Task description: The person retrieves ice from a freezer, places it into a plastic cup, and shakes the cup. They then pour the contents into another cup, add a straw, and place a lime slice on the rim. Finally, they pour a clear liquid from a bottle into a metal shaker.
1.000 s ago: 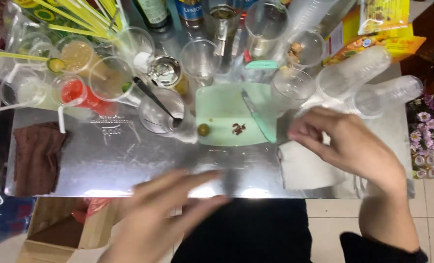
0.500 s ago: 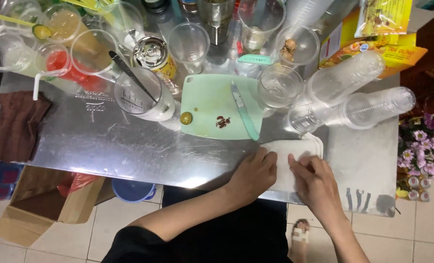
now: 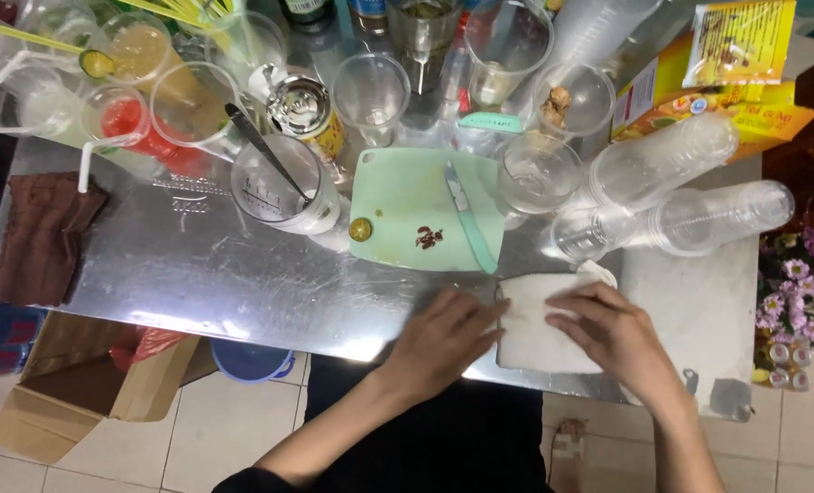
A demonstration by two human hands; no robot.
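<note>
Two bare hands press a white folded cloth flat against a steel worktop, close to its near edge. The left hand lies palm down, fingers spread and unclenched, its fingertips on the cloth's left border; the right hand rests open across the cloth's right half, gripping nothing. Neither hand has closed on the cloth.

The cloth looks soft, light and limp, likely to sag and unfold if lifted by one corner; a pinch at two corners or along a folded border would probably keep it in shape. On polished metal it should slide easily under a flat palm.

Open room lies mainly to the left of the left hand, where bare steel runs as far as a brown rag. Just right of the right hand sits a pale slab, then the worktop's end. The near edge is directly under the wrists, with tiled floor below, so the cloth has little margin there.

Beyond the fingertips the space is tight: a green cutting board carrying a green-handled knife lies just past the cloth, and stacked clear plastic cups lie on their sides just beyond the right hand. Farther off stands a crowd of glasses, among them a measuring jug, all easily toppled by a sweeping move.
</note>
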